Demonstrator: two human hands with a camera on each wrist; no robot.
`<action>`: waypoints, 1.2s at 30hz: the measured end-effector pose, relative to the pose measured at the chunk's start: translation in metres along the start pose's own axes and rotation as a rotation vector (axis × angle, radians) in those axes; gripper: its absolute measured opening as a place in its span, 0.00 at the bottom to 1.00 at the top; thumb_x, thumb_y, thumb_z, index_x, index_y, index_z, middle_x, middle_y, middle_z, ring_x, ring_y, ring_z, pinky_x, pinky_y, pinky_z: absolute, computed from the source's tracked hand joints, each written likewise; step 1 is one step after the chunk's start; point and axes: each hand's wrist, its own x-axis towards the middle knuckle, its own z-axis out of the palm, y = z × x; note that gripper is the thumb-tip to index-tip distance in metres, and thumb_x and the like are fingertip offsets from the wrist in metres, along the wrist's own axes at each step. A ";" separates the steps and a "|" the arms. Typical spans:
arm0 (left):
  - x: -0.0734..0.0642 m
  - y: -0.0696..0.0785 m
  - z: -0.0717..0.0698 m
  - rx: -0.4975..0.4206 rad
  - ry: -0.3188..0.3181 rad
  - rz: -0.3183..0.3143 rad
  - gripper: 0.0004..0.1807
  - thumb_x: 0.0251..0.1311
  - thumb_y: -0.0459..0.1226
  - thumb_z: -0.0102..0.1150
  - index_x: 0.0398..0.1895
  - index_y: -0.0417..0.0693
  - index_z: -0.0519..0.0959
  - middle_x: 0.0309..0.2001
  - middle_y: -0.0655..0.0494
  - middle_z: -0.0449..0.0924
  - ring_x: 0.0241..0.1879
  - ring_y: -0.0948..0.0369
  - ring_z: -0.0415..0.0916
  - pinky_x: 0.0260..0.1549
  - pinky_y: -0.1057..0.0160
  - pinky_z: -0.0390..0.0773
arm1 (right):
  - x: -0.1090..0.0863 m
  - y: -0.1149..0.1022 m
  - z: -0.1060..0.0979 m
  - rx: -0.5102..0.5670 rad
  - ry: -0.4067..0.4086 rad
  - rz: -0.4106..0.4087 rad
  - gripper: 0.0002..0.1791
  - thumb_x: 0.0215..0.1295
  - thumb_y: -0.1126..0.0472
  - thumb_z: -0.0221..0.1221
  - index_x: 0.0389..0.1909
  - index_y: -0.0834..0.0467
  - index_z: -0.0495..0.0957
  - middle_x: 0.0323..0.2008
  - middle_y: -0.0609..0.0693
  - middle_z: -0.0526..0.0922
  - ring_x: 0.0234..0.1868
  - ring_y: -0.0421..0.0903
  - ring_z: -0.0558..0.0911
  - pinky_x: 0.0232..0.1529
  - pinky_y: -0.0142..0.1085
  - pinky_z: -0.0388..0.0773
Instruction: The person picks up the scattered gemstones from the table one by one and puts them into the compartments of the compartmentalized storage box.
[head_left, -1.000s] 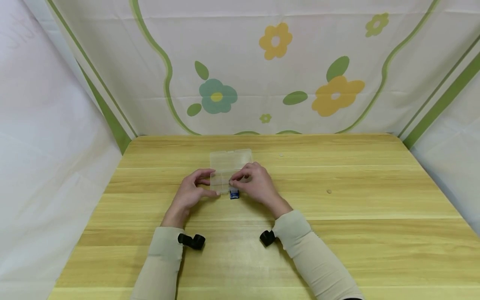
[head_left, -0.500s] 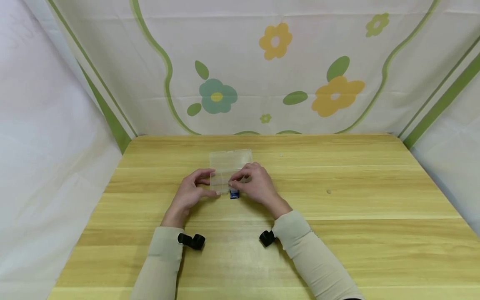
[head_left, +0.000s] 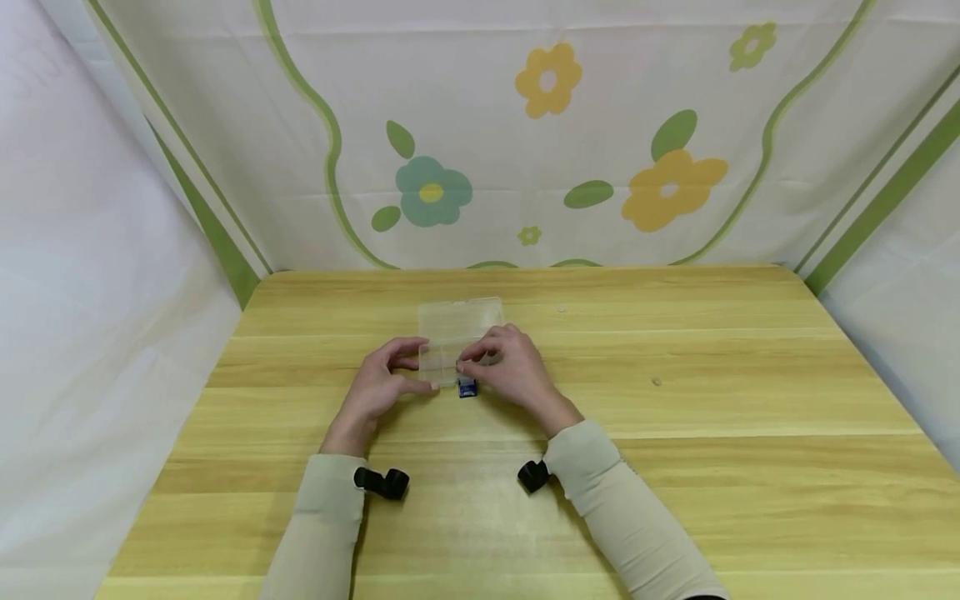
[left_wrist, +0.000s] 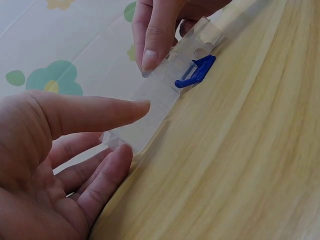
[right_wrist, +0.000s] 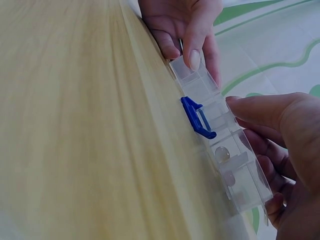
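A clear plastic compartment box (head_left: 433, 365) stands on the table with its lid (head_left: 453, 320) raised at the back. On its front hangs a blue latch (right_wrist: 195, 117). My left hand (head_left: 377, 385) holds the box's left end between thumb and fingers. Over the middle compartments is my right hand (head_left: 516, 367), its thumb and forefinger pinching a small greyish thing at their tips, too little of it showing to tell its kind. Clear round beads (right_wrist: 222, 153) lie in compartments toward the right end. In the head view my right hand hides that end.
The wooden table (head_left: 735, 500) reaches back to a flowered cloth wall (head_left: 495, 125). Two small bits lie on it, a pale one (head_left: 561, 309) toward the back and a brownish one (head_left: 657, 382) to the right.
The head view has shifted very slightly. Both hands and the box stay where they were.
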 end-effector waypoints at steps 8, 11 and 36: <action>0.001 -0.001 0.000 0.000 0.002 0.008 0.41 0.52 0.30 0.81 0.73 0.52 0.78 0.72 0.47 0.78 0.65 0.48 0.74 0.66 0.48 0.69 | 0.000 0.003 0.001 0.005 0.010 -0.010 0.04 0.65 0.53 0.76 0.39 0.45 0.93 0.36 0.40 0.88 0.43 0.43 0.77 0.47 0.40 0.75; 0.001 0.000 0.000 -0.003 0.002 0.006 0.41 0.52 0.30 0.81 0.73 0.52 0.78 0.72 0.47 0.78 0.65 0.48 0.73 0.66 0.48 0.69 | 0.000 0.003 0.000 0.010 0.011 -0.014 0.04 0.65 0.53 0.76 0.39 0.45 0.94 0.36 0.41 0.88 0.43 0.43 0.76 0.47 0.40 0.76; 0.000 -0.001 0.001 0.002 0.004 -0.017 0.41 0.52 0.29 0.80 0.73 0.53 0.78 0.71 0.47 0.78 0.65 0.48 0.73 0.66 0.48 0.68 | -0.001 0.002 0.000 0.020 0.008 -0.004 0.05 0.65 0.52 0.76 0.39 0.46 0.94 0.37 0.41 0.87 0.44 0.44 0.77 0.48 0.41 0.76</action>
